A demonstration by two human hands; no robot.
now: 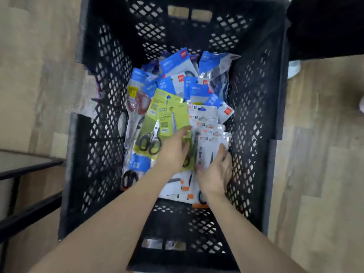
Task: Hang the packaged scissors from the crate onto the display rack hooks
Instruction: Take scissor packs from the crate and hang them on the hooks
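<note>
A deep black lattice crate (106, 119) fills the view, and its bottom is piled with packaged scissors. Blue-topped packs (173, 64) lie at the far end, green-carded packs (169, 117) in the middle, and a fanned stack of white packs (204, 123) on the right. My left hand (174, 149) lies on a green pack with its fingers stretched out. My right hand (216, 174) grips the nearest white pack (206, 152), thumb on its left edge and fingers curled round its right edge. No display rack or hooks are in view.
A black metal frame with a dark shelf (21, 166) stands at the left, close to the crate. At the top right, beside the crate, are a person in dark clothing (325, 26) and a light shoe (293, 67). The crate stands on a wood-look floor (319, 154).
</note>
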